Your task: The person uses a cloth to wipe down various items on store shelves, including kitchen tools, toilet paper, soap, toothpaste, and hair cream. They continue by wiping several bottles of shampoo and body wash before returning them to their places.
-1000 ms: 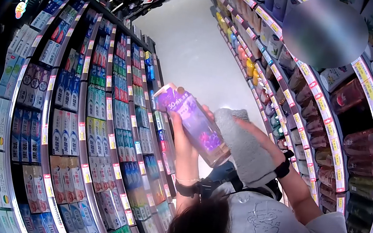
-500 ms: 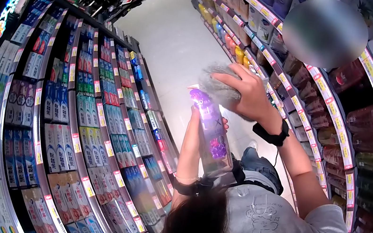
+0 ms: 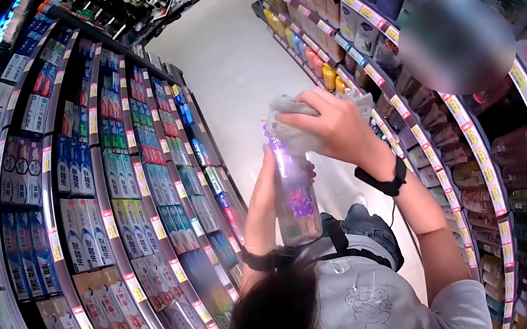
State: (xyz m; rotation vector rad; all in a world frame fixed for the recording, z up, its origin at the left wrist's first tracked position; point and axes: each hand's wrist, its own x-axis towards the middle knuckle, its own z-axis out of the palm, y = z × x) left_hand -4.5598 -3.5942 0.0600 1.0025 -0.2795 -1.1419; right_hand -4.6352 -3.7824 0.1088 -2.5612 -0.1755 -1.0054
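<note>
Since a second ago our right hand [image 3: 332, 130] has carried the grey cloth [image 3: 293, 123] from the side of the purple box [image 3: 292, 192] up onto its top end. From the left: toothpaste shelves [image 3: 108, 169] stand close; our left hand [image 3: 271, 169] grips the upright box; right fingers clench the cloth, top wiping underway; open aisle floor [image 3: 238, 60] beyond.

The left hand [image 3: 275, 166] is raised upright on a nearly vertical forearm, fingers closed in a grip. The right hand [image 3: 329, 130] reaches across above it, palm down, fingers [image 3: 297, 117] curled, wrist bent.
</note>
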